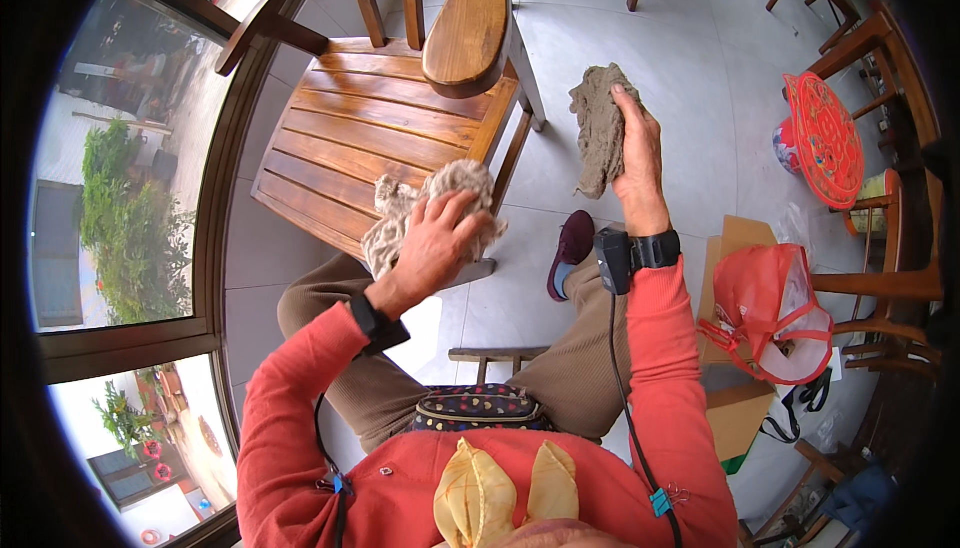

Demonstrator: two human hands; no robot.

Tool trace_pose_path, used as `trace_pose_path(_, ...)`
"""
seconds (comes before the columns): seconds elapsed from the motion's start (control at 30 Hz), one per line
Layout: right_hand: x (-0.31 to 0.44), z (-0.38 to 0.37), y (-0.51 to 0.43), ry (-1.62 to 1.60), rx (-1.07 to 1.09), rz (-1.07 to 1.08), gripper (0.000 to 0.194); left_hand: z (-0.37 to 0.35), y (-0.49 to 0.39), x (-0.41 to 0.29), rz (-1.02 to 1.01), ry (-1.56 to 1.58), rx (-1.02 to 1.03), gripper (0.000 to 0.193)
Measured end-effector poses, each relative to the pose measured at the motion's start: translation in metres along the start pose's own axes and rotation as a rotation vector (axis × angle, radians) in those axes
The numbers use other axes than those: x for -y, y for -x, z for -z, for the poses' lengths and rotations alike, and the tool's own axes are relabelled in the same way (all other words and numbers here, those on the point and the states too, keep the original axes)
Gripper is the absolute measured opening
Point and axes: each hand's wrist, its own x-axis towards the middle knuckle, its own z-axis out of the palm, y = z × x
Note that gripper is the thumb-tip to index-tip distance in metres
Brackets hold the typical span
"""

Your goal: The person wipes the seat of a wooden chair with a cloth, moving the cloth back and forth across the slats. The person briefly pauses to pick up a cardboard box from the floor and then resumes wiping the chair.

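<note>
A wooden armchair (375, 120) with a slatted seat stands before me, its broad armrest (469, 22) jutting toward me. My left hand (439, 236) rests on a crumpled beige patterned cloth (394, 206) at the near corner of the seat. The fingers press onto the cloth, and part of it hangs past the seat's edge. To the right of the chair, my right hand (637, 150) grips a grey-brown rag (600, 127) above the tiled floor, thumb on top. That rag looks worn and matted.
On the right are a red mesh bag (769, 308), a cardboard box (731, 428), black straps (795, 405) and wooden chairs (892, 285). A round red decorated lid (825, 139) stands farther back. Large windows (127, 173) line the left. My shoe (574, 240) is on the floor.
</note>
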Motion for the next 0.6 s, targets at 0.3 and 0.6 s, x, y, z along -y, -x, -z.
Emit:
trace_pose_path(0.3, 0.004, 0.006, -0.003, -0.005, -0.047, 0.005, 0.048, -0.036, -0.155, 0.033, 0.062, -0.147, -0.224, 0.040)
trace_pose_path(0.6, 0.004, 0.005, -0.002, -0.039, -0.035, -0.027, 0.044, -0.007, -0.019, 0.005, 0.007, 0.008, -0.088, 0.032)
